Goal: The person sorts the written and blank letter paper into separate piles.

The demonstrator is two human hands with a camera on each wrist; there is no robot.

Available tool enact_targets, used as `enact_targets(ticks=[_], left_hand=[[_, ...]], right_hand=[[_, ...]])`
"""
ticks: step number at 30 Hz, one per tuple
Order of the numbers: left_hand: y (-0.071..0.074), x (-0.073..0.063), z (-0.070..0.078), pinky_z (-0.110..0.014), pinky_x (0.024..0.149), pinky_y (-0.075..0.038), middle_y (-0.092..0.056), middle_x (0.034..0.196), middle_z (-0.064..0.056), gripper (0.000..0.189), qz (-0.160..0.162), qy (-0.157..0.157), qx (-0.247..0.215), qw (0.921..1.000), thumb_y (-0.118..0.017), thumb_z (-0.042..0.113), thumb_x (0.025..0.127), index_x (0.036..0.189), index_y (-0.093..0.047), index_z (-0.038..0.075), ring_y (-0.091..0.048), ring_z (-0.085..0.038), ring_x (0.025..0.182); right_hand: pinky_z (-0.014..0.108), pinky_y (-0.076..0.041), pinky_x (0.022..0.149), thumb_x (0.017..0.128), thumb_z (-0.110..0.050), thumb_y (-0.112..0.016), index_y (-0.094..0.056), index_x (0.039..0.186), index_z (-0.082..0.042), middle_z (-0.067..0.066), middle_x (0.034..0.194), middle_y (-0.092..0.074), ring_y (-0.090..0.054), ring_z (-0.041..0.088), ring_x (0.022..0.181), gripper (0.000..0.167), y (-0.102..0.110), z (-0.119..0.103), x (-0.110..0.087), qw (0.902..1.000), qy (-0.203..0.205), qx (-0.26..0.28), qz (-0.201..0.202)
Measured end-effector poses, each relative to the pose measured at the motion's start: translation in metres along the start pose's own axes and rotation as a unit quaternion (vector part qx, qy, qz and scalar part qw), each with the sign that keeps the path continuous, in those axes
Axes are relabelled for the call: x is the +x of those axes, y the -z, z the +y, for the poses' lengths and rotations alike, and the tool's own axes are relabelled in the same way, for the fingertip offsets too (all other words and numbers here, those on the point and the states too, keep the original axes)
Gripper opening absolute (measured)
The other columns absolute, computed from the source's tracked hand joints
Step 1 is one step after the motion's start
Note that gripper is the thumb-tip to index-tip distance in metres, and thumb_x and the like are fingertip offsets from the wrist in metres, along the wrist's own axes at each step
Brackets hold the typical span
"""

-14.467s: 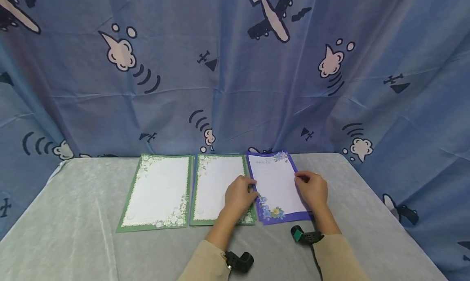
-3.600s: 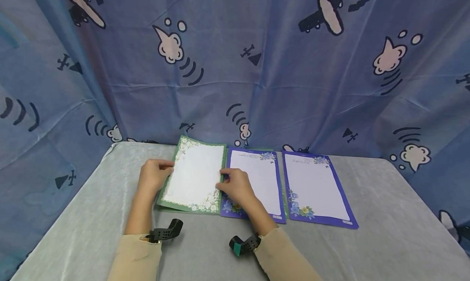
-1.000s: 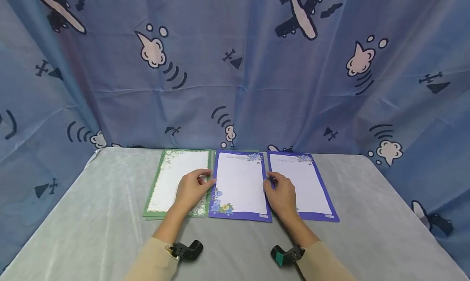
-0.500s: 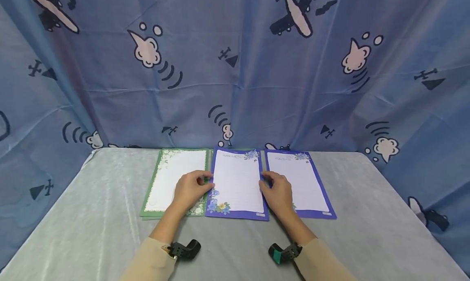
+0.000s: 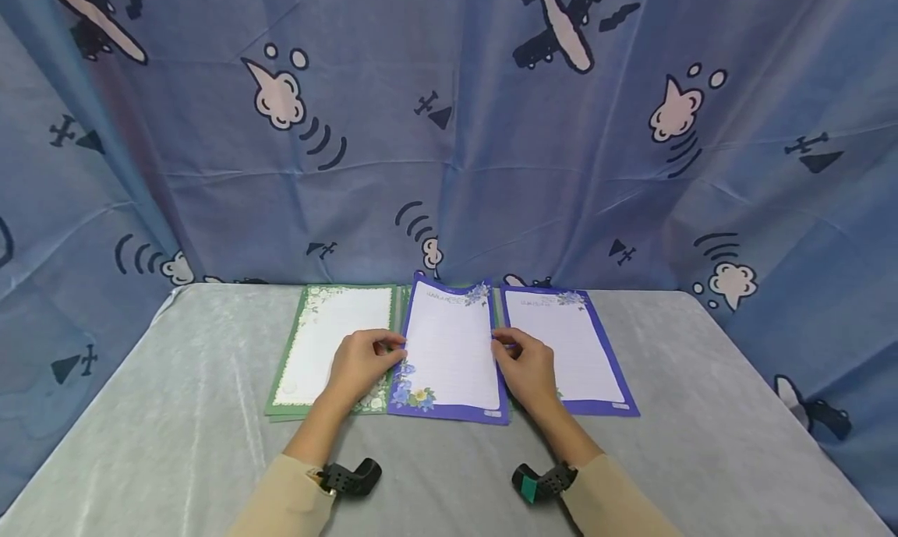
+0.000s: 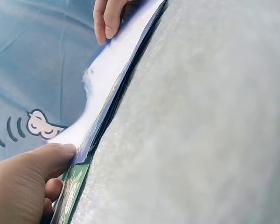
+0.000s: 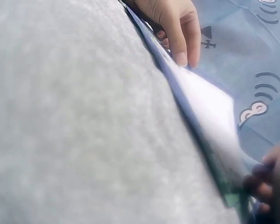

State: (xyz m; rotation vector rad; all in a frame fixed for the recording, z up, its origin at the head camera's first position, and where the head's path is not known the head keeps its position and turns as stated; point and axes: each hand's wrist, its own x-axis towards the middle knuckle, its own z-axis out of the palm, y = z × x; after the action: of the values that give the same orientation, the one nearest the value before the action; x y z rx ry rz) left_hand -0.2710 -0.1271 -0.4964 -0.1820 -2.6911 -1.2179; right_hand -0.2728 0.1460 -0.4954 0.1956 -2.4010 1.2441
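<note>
A purple-bordered sheet of paper (image 5: 450, 350), with blue flowers in two corners, lies at the middle of a row of three paper piles. My left hand (image 5: 359, 367) pinches its left edge, and my right hand (image 5: 528, 369) pinches the right edge. The sheet's top edge bows upward, and the left wrist view shows the paper (image 6: 105, 70) curving between both hands. Green-bordered paper peeks out behind it. On the left, a green-bordered sheet (image 5: 335, 346) lies partly under my left hand. To the right lies another purple-bordered sheet (image 5: 578, 350), partly covered by my right hand.
A pale grey cloth (image 5: 175, 443) covers the table, whose far edge meets a blue curtain (image 5: 379, 132) printed with planes and clouds. Black wrist straps with camera mounts (image 5: 351, 478) sit at both sleeves.
Earlier, both hands held a green-bordered sheet over the left pile; they have since moved to the middle purple-bordered sheet. In the last half second its top edge has risen and curled.
</note>
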Motion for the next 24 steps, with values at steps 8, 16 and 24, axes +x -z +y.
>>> enact_targets(ticks=[8,16,24], left_hand=[[0.005,0.002,0.002,-0.027,0.057,-0.043,-0.073,0.08,0.006,0.013,-0.013,0.001,-0.016,0.9998,-0.079,0.024,0.088,0.101,-0.08,0.02,-0.056,-0.01,0.063],[0.008,0.003,0.011,-0.026,0.059,-0.045,-0.075,0.09,-0.002,0.015,-0.035,0.005,-0.081,0.996,-0.074,0.012,0.091,0.104,-0.08,0.015,-0.055,-0.013,0.067],[0.013,0.004,0.027,-0.025,0.074,-0.053,-0.076,0.105,-0.008,0.019,-0.013,0.027,-0.161,0.9865,-0.074,0.01,0.091,0.109,-0.079,0.013,-0.068,-0.016,0.087]], right_hand=[[0.02,-0.05,0.065,0.088,-0.007,-0.073,-0.08,0.103,-0.004,0.013,0.093,-0.079,-0.067,0.014,0.071,0.017,0.008,-0.011,0.005,0.9992,-0.002,-0.009,-0.039],[0.019,-0.049,0.062,0.093,-0.009,-0.07,-0.075,0.12,-0.006,0.018,0.116,-0.074,-0.06,0.013,0.077,0.028,0.035,-0.028,0.013,0.9896,-0.062,0.04,-0.124],[0.023,-0.058,0.076,0.095,-0.013,-0.07,-0.068,0.131,-0.006,0.019,0.129,-0.068,-0.066,0.008,0.083,0.037,0.058,-0.037,0.02,0.9784,-0.09,0.096,-0.159]])
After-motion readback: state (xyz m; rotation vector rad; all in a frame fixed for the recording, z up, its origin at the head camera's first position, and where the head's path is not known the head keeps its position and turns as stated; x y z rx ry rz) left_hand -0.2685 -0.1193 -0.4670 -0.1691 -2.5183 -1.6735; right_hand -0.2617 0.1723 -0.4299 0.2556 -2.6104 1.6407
